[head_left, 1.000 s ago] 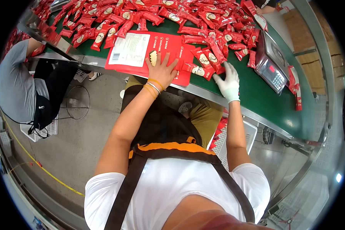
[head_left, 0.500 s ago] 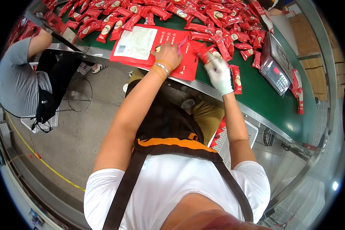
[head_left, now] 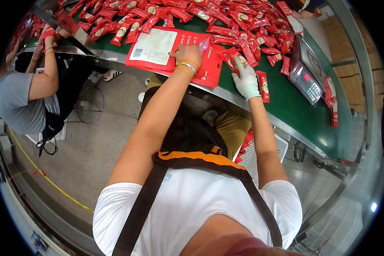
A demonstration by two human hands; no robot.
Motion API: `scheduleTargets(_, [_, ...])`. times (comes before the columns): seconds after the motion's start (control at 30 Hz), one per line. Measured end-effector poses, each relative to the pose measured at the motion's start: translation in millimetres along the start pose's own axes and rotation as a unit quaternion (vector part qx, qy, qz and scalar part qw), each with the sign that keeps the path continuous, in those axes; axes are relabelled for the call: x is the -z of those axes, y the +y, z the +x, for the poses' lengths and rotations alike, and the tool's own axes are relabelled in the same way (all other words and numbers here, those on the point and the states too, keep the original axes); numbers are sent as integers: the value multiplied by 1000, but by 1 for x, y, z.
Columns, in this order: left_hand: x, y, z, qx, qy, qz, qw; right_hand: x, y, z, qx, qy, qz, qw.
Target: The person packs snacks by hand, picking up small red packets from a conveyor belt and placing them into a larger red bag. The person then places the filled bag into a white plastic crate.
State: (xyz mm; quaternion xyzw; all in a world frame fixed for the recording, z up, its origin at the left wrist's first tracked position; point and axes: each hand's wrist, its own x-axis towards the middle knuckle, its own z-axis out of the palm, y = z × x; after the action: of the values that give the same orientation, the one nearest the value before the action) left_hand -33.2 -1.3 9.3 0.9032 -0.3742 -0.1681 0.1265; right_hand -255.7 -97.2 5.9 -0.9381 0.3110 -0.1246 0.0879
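Red bag [head_left: 208,70] is lying label-up at the near edge of the green table [head_left: 286,102]. I've got the bare left hand [head_left: 187,57] on it, fingers bent, can't tell from over here if they're pinching anything. Gloved right hand [head_left: 246,81] is just beside the bag, fingers slightly spread over a small red packet [head_left: 228,59], can't tell if that's gripped either.
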Motion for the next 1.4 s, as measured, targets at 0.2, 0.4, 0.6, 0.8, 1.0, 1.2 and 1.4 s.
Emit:
scheduleTargets(0.2, [7,13,26,71,-30,28,997,1,-1,3,-10,-7,-34,999])
scheduleTargets(0.4, [21,21,41,82,-132,63,986,0,-4,-3,-4,6,-22,1000])
scheduleTargets(0.6, [-3,12,35,16,-41,28,999,1,0,-8,-6,-2,31,999])
scheduleTargets(0.8, [-5,-8,-9,-94,106,-22,990,-4,-37,5,5,134,255,958])
scheduleTargets(1.0, [-2,-30,-4,-134,121,-132,975,-5,-46,13,96,70,69,991])
scheduleTargets(1.2, [-25,-9,-19,-356,172,-240,887,-4,-50,33,194,5,72,978])
scheduleTargets(1.4, [-33,54,-84,-419,201,-216,859,-69,-6,65,166,-204,54,963])
